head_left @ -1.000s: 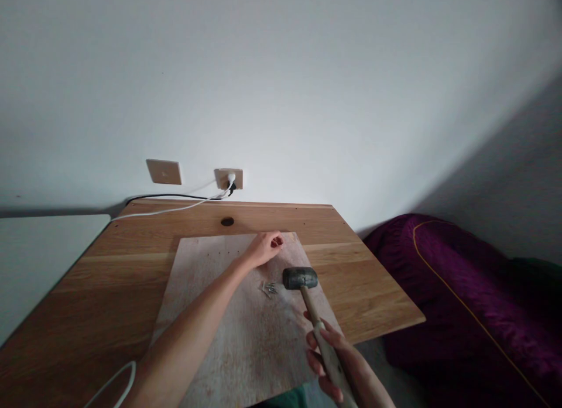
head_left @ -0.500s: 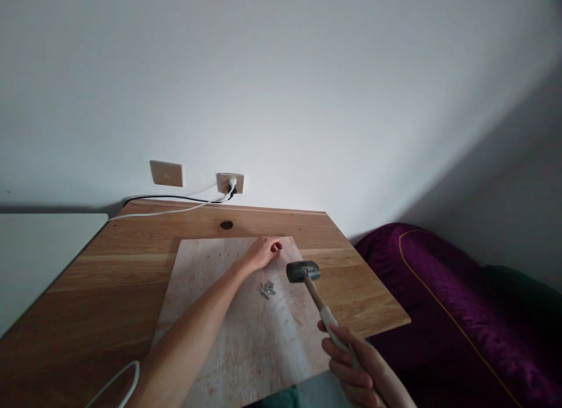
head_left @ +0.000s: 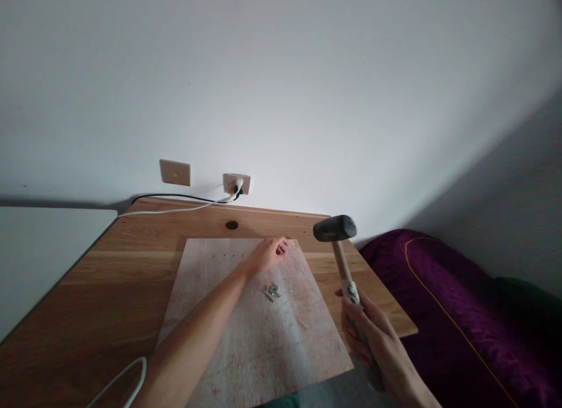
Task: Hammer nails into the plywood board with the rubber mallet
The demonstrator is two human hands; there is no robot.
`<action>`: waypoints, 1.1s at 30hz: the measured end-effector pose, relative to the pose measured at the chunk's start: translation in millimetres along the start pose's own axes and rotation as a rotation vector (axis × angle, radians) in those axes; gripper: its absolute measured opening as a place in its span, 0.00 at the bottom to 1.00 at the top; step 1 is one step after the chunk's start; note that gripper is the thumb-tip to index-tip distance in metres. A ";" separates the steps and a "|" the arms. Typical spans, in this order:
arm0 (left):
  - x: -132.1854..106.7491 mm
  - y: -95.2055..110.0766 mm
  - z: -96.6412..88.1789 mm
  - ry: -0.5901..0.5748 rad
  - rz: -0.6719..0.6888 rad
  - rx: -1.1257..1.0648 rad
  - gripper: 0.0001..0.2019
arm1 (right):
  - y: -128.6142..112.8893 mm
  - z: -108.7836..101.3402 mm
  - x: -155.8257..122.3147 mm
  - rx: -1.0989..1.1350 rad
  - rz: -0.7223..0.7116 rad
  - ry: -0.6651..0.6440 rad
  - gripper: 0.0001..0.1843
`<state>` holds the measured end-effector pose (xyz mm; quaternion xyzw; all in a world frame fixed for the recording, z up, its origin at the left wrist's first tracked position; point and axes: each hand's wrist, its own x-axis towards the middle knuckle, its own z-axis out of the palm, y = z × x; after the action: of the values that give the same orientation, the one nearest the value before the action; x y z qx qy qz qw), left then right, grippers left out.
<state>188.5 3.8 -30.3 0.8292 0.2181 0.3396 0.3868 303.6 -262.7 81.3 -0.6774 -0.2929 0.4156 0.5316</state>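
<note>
My left hand (head_left: 268, 254) rests at the far edge of a pale board (head_left: 250, 332), fingers pinched together on something too small to make out. My right hand (head_left: 373, 343) grips the wooden handle of a hammer (head_left: 336, 228), whose dark head is raised above the table's right side, to the right of my left hand. A small heap of metal nails (head_left: 272, 291) lies on the board just behind my left wrist. A row of tiny dark dots runs along the board's far edge.
The board lies on a wooden table (head_left: 109, 279) against a white wall. Two wall plates (head_left: 236, 183) sit above the table, with a white and a black cable running left. A white cable loop (head_left: 127, 376) lies at the near left. A purple cushion (head_left: 461, 314) is at the right.
My right hand has lifted the hammer up and to the right, from low over the board to head-high above the table's edge. My left hand has stayed put.
</note>
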 end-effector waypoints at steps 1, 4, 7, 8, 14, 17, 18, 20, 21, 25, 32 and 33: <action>0.2 -0.2 0.3 0.003 -0.002 -0.003 0.13 | 0.1 0.0 2.4 0.004 0.034 -0.019 0.37; 1.6 0.6 1.3 0.026 -0.019 0.032 0.13 | 2.4 1.3 9.0 0.027 0.019 -0.035 0.36; 3.1 2.9 1.2 0.047 -0.038 0.111 0.11 | 11.9 2.7 21.0 0.037 0.014 -0.057 0.33; 3.4 3.7 0.9 0.049 -0.047 0.132 0.10 | 16.0 3.0 26.2 0.026 0.046 -0.077 0.33; 2.6 5.1 0.0 0.039 -0.065 0.164 0.05 | 11.5 -1.9 41.4 0.012 0.169 -0.183 0.31; 1.2 3.8 1.2 0.061 -0.038 0.162 0.06 | -19.7 -7.6 29.4 0.081 0.004 -0.120 0.29; 0.8 3.4 1.5 0.070 -0.029 0.161 0.07 | -30.1 -9.1 24.9 0.090 -0.065 -0.100 0.29; 0.2 3.1 1.6 0.073 -0.018 0.157 0.07 | -42.3 -9.9 19.3 0.110 -0.152 -0.104 0.28; 0.2 3.2 1.4 0.072 -0.019 0.156 0.07 | -42.3 -9.3 18.9 0.107 -0.162 -0.130 0.29; 1.3 5.4 0.4 0.052 -0.033 0.170 0.06 | -7.1 -4.2 31.6 -0.011 -0.176 -0.061 0.31; 2.1 6.9 -0.4 0.038 -0.057 0.182 0.06 | 10.0 -4.2 44.4 -0.205 0.000 -0.116 0.35; 1.8 6.7 -0.4 0.037 -0.050 0.176 0.06 | 0.7 -4.3 43.2 -0.203 -0.062 -0.112 0.34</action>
<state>190.0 1.1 -24.1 0.8478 0.2749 0.3247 0.3165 328.2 -228.7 70.1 -0.6941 -0.3832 0.4043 0.4559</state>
